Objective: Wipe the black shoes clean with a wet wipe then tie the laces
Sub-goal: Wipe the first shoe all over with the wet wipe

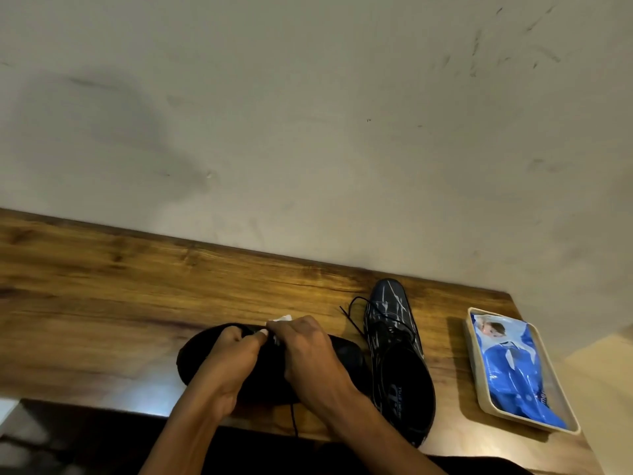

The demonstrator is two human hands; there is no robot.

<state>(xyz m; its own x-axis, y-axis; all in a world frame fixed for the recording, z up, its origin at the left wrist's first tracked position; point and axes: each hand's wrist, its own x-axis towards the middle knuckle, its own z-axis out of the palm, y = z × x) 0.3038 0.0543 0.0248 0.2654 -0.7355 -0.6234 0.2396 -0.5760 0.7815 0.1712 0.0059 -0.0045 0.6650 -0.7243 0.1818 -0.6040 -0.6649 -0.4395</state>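
A black shoe point(198, 354) lies on its side across the wooden table point(102, 296), and both of my hands rest on it. My left hand point(233, 358) grips its upper part, fingers curled. My right hand point(308, 351) presses a white wet wipe point(281, 320) against the shoe; only a corner of the wipe shows past my fingers. A second black shoe point(394, 341) stands upright to the right, toe pointing at the wall, glossy with pale streaks, its laces point(351, 311) loose on the table. One lace point(294, 419) of the first shoe hangs over the table's front edge.
A cream tray point(479, 392) holding a blue wet-wipe pack point(510, 368) sits near the table's right end. A scuffed pale wall point(308, 132) rises right behind the table. The table's left half is bare wood. Its front edge runs just below my wrists.
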